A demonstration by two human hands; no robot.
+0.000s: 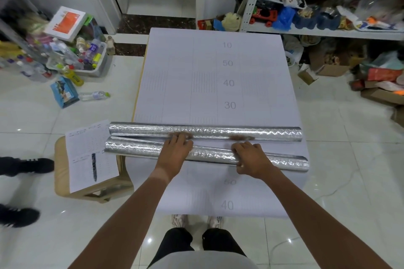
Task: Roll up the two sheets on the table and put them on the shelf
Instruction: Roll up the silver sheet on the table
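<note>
Where hands cover near roll (pixel 142 149) | wrap perhaps loose | shelf (pixel 328 33) cut off

I am viewing a beige stool (pixel 58 172) standing left of the table, carrying printed papers (pixel 91 155). A bin of plastic bottles (pixel 78 57) is sitting farther left. Open cardboard boxes (pixel 328 67) are lying on the floor at right.
</note>
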